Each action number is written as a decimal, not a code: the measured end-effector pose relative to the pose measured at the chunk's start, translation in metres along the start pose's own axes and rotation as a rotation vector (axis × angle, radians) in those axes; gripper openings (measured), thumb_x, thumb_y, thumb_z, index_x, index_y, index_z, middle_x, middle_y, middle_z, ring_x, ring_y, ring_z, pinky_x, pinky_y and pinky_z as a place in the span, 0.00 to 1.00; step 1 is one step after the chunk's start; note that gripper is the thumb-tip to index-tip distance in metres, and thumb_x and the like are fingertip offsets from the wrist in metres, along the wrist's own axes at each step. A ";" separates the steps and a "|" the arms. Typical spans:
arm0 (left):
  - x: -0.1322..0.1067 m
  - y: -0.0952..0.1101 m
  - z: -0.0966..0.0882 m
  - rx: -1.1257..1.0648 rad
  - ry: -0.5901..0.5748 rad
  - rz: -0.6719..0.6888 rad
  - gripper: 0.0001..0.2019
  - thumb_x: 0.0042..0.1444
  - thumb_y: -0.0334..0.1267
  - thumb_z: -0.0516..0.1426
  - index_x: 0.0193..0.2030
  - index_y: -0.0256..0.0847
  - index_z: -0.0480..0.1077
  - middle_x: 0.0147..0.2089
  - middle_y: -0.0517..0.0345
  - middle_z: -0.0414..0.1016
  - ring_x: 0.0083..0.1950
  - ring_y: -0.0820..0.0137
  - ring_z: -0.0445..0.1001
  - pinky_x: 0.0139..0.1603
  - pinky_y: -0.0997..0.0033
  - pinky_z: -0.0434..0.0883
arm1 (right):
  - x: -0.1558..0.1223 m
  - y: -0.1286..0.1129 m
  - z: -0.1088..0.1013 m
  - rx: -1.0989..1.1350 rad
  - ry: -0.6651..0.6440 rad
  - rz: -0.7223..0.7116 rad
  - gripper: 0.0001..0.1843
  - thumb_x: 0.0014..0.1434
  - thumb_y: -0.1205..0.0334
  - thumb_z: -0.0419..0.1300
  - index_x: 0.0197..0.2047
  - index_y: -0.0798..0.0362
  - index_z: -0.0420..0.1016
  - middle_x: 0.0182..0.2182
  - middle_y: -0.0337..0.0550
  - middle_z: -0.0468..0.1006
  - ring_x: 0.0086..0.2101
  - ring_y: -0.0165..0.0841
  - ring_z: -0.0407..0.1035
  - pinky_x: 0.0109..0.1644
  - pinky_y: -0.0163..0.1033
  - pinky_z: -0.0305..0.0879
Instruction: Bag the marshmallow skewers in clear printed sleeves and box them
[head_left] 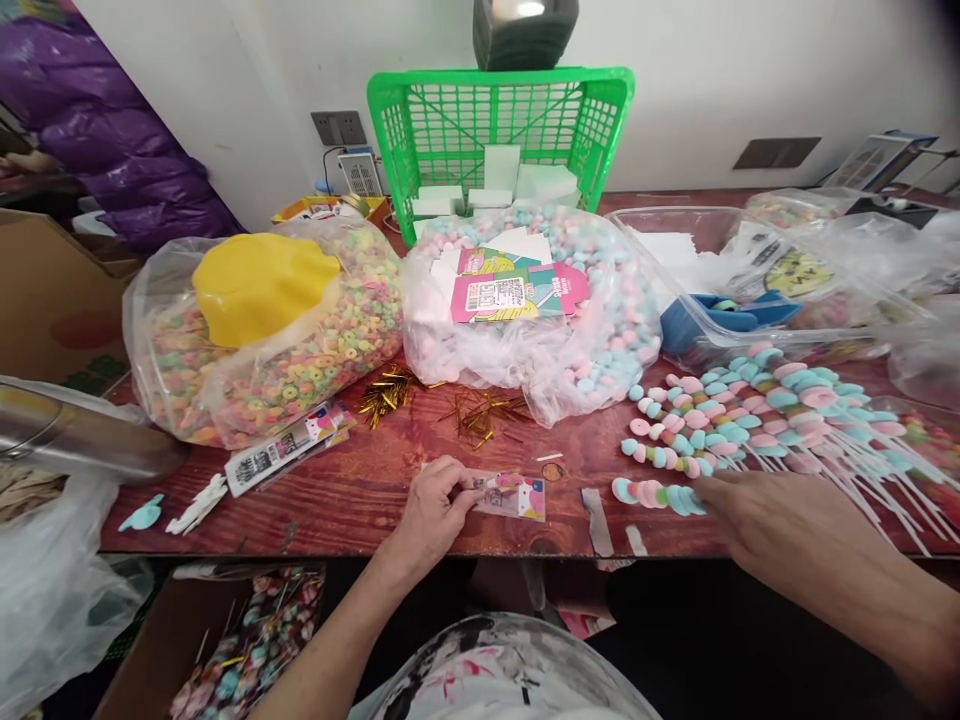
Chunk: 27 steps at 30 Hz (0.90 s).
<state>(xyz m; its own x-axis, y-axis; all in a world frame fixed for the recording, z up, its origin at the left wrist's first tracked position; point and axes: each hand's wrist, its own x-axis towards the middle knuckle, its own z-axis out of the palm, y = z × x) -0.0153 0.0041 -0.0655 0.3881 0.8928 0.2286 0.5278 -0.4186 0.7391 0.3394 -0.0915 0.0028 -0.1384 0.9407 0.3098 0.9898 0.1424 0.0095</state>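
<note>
While 2 hands work, 1 label [513, 494], 1 skewer [660, 495]

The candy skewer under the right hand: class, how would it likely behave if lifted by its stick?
The candy skewer probably feels light, as its pieces look like small puffy marshmallows. Its thin white stick may flex slightly under them. Lying flat, it could roll when pushed, since the pieces look rounded. The right hand touches one end.

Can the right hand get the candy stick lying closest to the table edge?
Probably yes. The right hand already rests by the candy stick, its fingers at the candy end, and nothing lies between them on the table.
</note>
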 end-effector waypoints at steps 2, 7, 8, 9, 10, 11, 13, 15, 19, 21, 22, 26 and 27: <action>0.001 0.000 -0.002 -0.033 -0.012 -0.015 0.09 0.53 0.34 0.59 0.24 0.39 0.66 0.27 0.60 0.68 0.30 0.71 0.68 0.34 0.72 0.64 | -0.006 0.002 -0.009 0.028 -0.031 -0.067 0.14 0.61 0.61 0.49 0.29 0.46 0.73 0.23 0.44 0.77 0.19 0.34 0.67 0.24 0.40 0.55; 0.001 -0.003 -0.004 -0.087 -0.042 -0.033 0.09 0.52 0.34 0.60 0.24 0.38 0.66 0.28 0.60 0.69 0.31 0.72 0.68 0.34 0.72 0.63 | 0.003 -0.040 -0.018 0.463 0.138 -0.046 0.07 0.62 0.61 0.55 0.41 0.46 0.74 0.31 0.41 0.80 0.29 0.33 0.75 0.32 0.35 0.69; 0.001 -0.004 -0.003 -0.092 -0.041 -0.037 0.09 0.52 0.34 0.60 0.24 0.38 0.66 0.28 0.60 0.69 0.31 0.72 0.68 0.34 0.72 0.63 | 0.007 -0.052 -0.015 0.510 0.143 -0.063 0.07 0.62 0.62 0.55 0.40 0.47 0.74 0.31 0.40 0.80 0.30 0.32 0.75 0.33 0.34 0.69; 0.000 -0.005 -0.003 -0.098 -0.041 -0.039 0.08 0.52 0.34 0.60 0.24 0.38 0.67 0.29 0.60 0.69 0.31 0.72 0.68 0.35 0.72 0.63 | 0.011 -0.062 -0.011 0.530 0.138 -0.064 0.07 0.62 0.63 0.54 0.39 0.48 0.74 0.30 0.40 0.80 0.29 0.32 0.74 0.33 0.34 0.68; 0.000 -0.006 -0.003 -0.105 -0.040 -0.041 0.08 0.52 0.33 0.60 0.24 0.38 0.67 0.29 0.60 0.69 0.31 0.72 0.68 0.35 0.72 0.63 | 0.013 -0.071 -0.006 0.533 0.124 -0.060 0.08 0.63 0.64 0.54 0.38 0.49 0.74 0.30 0.40 0.79 0.29 0.31 0.74 0.33 0.34 0.68; -0.001 -0.007 -0.003 -0.112 -0.041 -0.042 0.08 0.52 0.33 0.61 0.25 0.38 0.67 0.29 0.60 0.70 0.32 0.72 0.68 0.35 0.73 0.63 | 0.015 -0.078 -0.002 0.529 0.110 -0.057 0.08 0.63 0.64 0.53 0.38 0.50 0.74 0.30 0.40 0.79 0.28 0.31 0.73 0.32 0.34 0.67; -0.002 -0.009 -0.002 -0.123 -0.044 -0.048 0.09 0.51 0.34 0.61 0.24 0.38 0.67 0.29 0.60 0.70 0.31 0.73 0.67 0.34 0.73 0.63 | 0.016 -0.085 0.006 0.521 0.093 -0.058 0.09 0.63 0.65 0.53 0.38 0.51 0.75 0.29 0.40 0.78 0.27 0.29 0.72 0.31 0.34 0.65; -0.002 -0.009 -0.002 -0.130 -0.049 -0.057 0.09 0.51 0.34 0.62 0.24 0.38 0.67 0.29 0.60 0.70 0.31 0.73 0.67 0.34 0.73 0.63 | 0.014 -0.087 0.011 0.521 0.098 -0.075 0.09 0.63 0.66 0.53 0.38 0.51 0.75 0.28 0.39 0.78 0.27 0.29 0.71 0.31 0.34 0.65; -0.001 -0.009 -0.002 -0.150 -0.047 -0.065 0.08 0.51 0.33 0.62 0.25 0.38 0.68 0.29 0.60 0.70 0.31 0.73 0.67 0.34 0.74 0.64 | 0.008 -0.084 0.015 0.505 0.128 -0.077 0.08 0.62 0.67 0.53 0.39 0.52 0.75 0.28 0.39 0.78 0.27 0.29 0.72 0.32 0.34 0.66; 0.000 -0.010 -0.002 -0.154 -0.048 -0.064 0.08 0.51 0.33 0.63 0.25 0.37 0.68 0.29 0.61 0.69 0.31 0.74 0.67 0.34 0.74 0.63 | 0.004 -0.084 0.016 0.514 0.153 -0.066 0.08 0.62 0.68 0.54 0.39 0.52 0.74 0.30 0.40 0.79 0.30 0.30 0.73 0.34 0.34 0.67; 0.000 -0.010 -0.002 -0.156 -0.049 -0.063 0.08 0.50 0.33 0.63 0.25 0.37 0.68 0.29 0.61 0.69 0.31 0.74 0.67 0.34 0.74 0.63 | 0.003 -0.084 0.017 0.527 0.181 -0.060 0.08 0.61 0.68 0.54 0.39 0.52 0.74 0.30 0.40 0.79 0.31 0.30 0.74 0.35 0.34 0.68; 0.000 -0.013 -0.001 -0.180 -0.047 -0.061 0.09 0.50 0.34 0.63 0.25 0.37 0.68 0.29 0.60 0.70 0.31 0.74 0.68 0.33 0.75 0.64 | -0.003 -0.088 0.023 0.600 0.282 -0.040 0.07 0.60 0.70 0.56 0.40 0.52 0.73 0.29 0.39 0.79 0.29 0.29 0.74 0.33 0.32 0.69; 0.000 -0.014 0.000 -0.184 -0.046 -0.062 0.09 0.50 0.35 0.63 0.25 0.37 0.68 0.29 0.60 0.70 0.31 0.74 0.68 0.33 0.75 0.64 | -0.004 -0.090 0.025 0.611 0.293 -0.041 0.07 0.60 0.71 0.56 0.40 0.52 0.72 0.29 0.39 0.79 0.28 0.29 0.74 0.33 0.31 0.69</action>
<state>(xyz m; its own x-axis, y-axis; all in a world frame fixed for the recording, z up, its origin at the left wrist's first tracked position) -0.0230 0.0098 -0.0755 0.3957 0.9055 0.1533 0.4059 -0.3222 0.8552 0.2502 -0.1008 -0.0229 -0.0746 0.8208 0.5664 0.7743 0.4055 -0.4858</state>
